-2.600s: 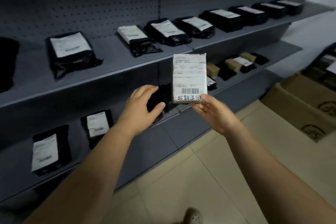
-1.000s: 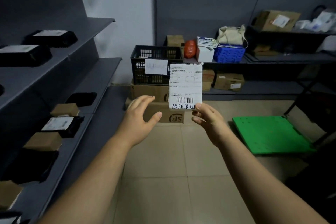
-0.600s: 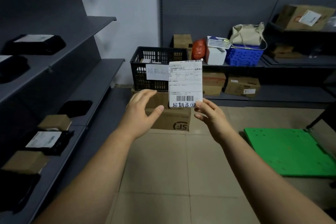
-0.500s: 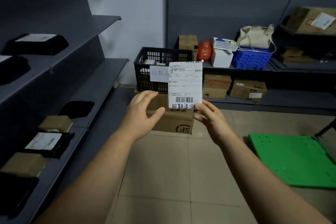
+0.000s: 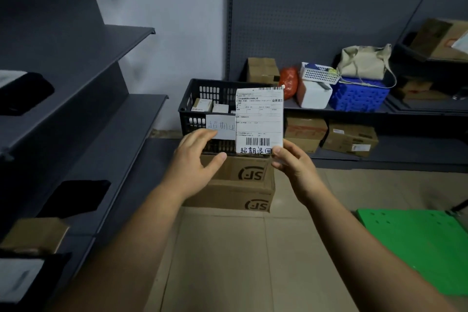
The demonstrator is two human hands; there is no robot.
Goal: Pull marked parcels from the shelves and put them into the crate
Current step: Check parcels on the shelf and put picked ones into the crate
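At frame centre, the right hand (image 5: 291, 162) pinches the lower right corner of a white-labelled parcel (image 5: 259, 119), held upright. Under the parcel's barcode is handwritten 超期退回. Just left of it, the left hand (image 5: 195, 166) is open, fingers loosely spread, holding nothing. Behind them, two stacked cardboard boxes (image 5: 235, 186) with SF logos carry a black crate (image 5: 188, 119). A paper sign (image 5: 219, 126) on the crate begins 超期, and small boxes (image 5: 202, 104) lie inside.

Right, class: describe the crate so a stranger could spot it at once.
Find the corner where the white wall meets the grey pegboard. There two stacked cardboard boxes carry the crate. Unlike the blue basket nearby, it is black and slotted, with a handwritten note on its front.
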